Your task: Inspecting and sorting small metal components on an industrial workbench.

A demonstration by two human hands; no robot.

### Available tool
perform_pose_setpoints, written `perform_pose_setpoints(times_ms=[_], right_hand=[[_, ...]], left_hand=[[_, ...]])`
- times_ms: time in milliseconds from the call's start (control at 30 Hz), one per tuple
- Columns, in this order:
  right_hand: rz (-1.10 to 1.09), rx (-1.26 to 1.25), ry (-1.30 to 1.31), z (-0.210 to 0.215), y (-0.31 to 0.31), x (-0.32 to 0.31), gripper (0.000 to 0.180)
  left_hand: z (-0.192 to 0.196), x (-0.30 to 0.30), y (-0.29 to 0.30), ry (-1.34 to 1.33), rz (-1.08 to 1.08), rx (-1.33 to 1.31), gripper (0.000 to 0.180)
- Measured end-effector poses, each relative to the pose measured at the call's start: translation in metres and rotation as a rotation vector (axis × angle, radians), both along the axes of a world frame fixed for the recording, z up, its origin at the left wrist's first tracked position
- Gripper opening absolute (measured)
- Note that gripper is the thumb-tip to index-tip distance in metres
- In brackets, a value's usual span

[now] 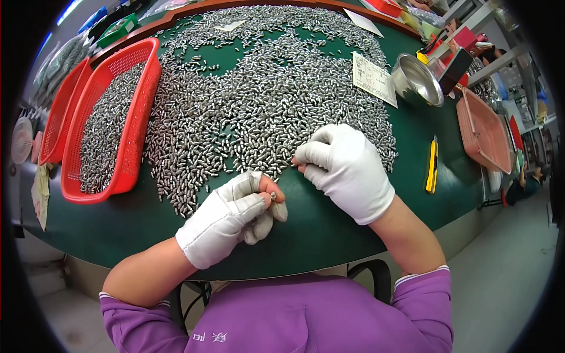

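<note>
Small shiny metal fittings (265, 100) lie spread in a thick layer over the green table (306, 235). My left hand (226, 215), in a white glove with bare thumb and index tips, is closed in a pinch near the front edge of the layer. Between those fingertips sits one small metal fitting (273, 196). My right hand (350, 167), gloved the same way, reaches to the near edge of the spread parts. Its thumb and index finger come close together there, and whatever lies between them is too small or hidden to make out.
A red perforated basket (147, 88) full of the same parts stands at left, beside another red basket (59, 117). Right of the layer are a paper slip (374, 79), a steel bowl (416, 81), a yellow utility knife (432, 165) and a pink basket (485, 132).
</note>
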State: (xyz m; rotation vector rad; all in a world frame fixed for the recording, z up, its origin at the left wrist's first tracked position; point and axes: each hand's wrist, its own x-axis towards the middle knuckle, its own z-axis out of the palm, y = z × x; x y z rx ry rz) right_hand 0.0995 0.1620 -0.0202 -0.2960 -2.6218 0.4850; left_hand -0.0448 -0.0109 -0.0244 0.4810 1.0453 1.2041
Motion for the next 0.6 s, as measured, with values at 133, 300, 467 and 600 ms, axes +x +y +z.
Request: perform_pose_setpoints(times_ms=[133,300,467,600], right_hand=[[0.015,0.071,-0.094,-0.002,-0.004,-0.002,0.011],[-0.007,0.067,-0.03,-0.004,-0.011,-0.002,0.01],[0.158,-0.447,0.021,0.007,-0.02,-0.001,0.017],[0.22,-0.581,-0.023,0.006,-0.021,-0.003,0.015]], left_hand=[[0.0,-0.001,-0.002,-0.069,0.022,0.032,0.016],[-0.001,-0.002,-0.003,-0.048,0.025,0.033,0.017],[0.006,0.003,0.003,-0.003,0.03,-0.056,0.02],[0.005,0.002,0.001,-0.009,0.026,-0.063,0.018]])
